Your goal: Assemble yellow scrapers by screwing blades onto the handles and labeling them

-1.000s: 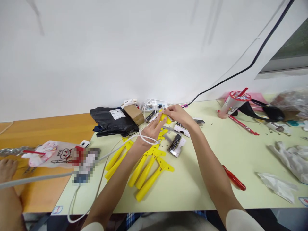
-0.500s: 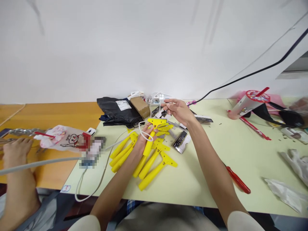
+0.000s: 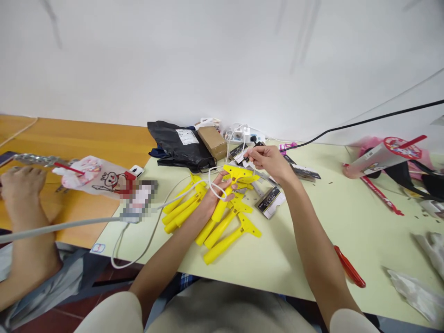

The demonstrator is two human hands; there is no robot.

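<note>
1. The scene is bright and evenly lit, and the white wall [image 3: 208,60] looks almost washed out.
2. The light seems to come from above. Shadows stay soft, with only a faint one on the bench [image 3: 364,231] beside the right forearm [image 3: 312,240].
3. The black plastic bag [image 3: 180,148] carries a mild sheen, and the yellow scrapers [image 3: 222,243] look vivid, without harsh glare.
4. Wide-angle distortion bends the bench edge and the black cable [image 3: 364,125] toward the frame edges.
5. A pixelated patch [image 3: 138,201] obscures one spot, and the crumpled plastic [image 3: 416,296] at lower right looks slightly soft.
</note>
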